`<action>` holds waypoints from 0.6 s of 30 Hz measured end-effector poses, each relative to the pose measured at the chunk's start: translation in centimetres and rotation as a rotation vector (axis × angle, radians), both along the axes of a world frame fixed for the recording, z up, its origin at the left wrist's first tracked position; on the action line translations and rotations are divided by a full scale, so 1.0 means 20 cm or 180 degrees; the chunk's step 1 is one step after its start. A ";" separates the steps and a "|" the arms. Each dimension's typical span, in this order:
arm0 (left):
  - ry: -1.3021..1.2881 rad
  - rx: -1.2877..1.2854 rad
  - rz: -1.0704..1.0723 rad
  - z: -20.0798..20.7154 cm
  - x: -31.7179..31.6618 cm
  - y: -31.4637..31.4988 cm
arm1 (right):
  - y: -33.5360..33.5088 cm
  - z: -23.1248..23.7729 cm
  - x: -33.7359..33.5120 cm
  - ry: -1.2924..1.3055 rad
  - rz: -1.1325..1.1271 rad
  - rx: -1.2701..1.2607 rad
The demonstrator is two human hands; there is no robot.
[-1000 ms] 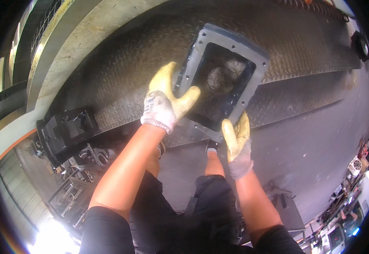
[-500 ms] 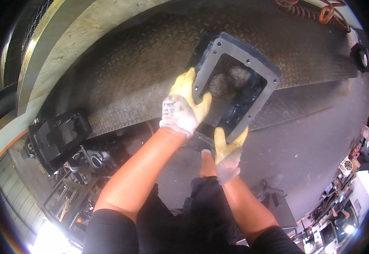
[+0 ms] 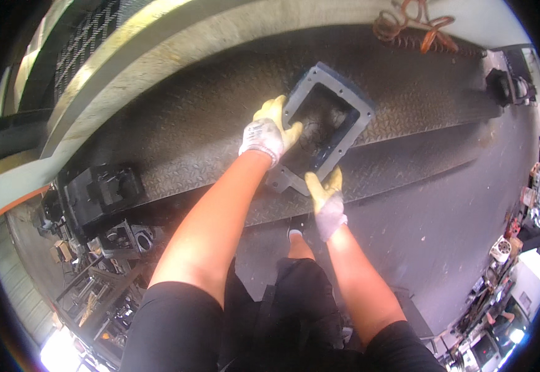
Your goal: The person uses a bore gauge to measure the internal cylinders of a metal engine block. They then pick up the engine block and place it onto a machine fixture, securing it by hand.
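A metal housing [image 3: 352, 130] with a dark body and a flat grey machined rim hangs tilted between my hands. Bolt holes dot its rim, and its deep cavity faces me. My left hand [image 3: 271, 129], in a yellow-and-white glove, is closed on its left side, thumb over the rim. At the lower right edge my right hand [image 3: 327, 197], gloved alike, grips the same part with thumb and fingers. The undersides of the fingers are hidden. Behind the housing lies a diamond-plate metal step [image 3: 201, 149].
A black box-like casting [image 3: 105, 192] stands at the left on the plate. Orange coiled hose [image 3: 415, 28] lies along the back wall. Metal frames [image 3: 96, 282] are at the lower left, and several machine parts [image 3: 499, 248] line the right. The grey floor [image 3: 400, 248] spreads before me.
Both hands have moved farther out with the housing, which looks smaller and a little left of before. The view has shifted, and more of the step shows. My grip looks the same.
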State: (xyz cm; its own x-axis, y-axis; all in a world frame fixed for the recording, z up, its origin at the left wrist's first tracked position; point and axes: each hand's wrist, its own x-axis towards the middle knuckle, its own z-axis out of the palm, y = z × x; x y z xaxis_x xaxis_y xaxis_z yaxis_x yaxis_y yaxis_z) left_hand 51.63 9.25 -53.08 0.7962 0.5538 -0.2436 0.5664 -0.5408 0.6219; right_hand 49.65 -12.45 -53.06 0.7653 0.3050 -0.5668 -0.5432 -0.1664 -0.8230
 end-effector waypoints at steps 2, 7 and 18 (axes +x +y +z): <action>0.0212 0.0572 -0.0052 0.08 -0.19 0.10 | -0.06 0.01 -0.09 0.0116 -0.0008 0.0032; 0.0479 0.0780 0.0628 0.88 -0.89 0.24 | -0.47 0.06 -0.08 0.0606 0.0815 -0.0183; 0.1475 0.0517 0.3948 1.85 -3.36 -0.71 | -1.26 -0.43 0.00 0.1037 0.2926 -0.2028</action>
State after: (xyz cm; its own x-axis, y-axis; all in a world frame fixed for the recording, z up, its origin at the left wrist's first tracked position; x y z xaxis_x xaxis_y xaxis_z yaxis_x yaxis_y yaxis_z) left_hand -15.63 -5.04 -15.98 -0.3902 0.8951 -0.2156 0.8745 0.4336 0.2176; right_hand 49.69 -37.55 -61.73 0.1937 0.2582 -0.9465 -0.1733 -0.9406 -0.2921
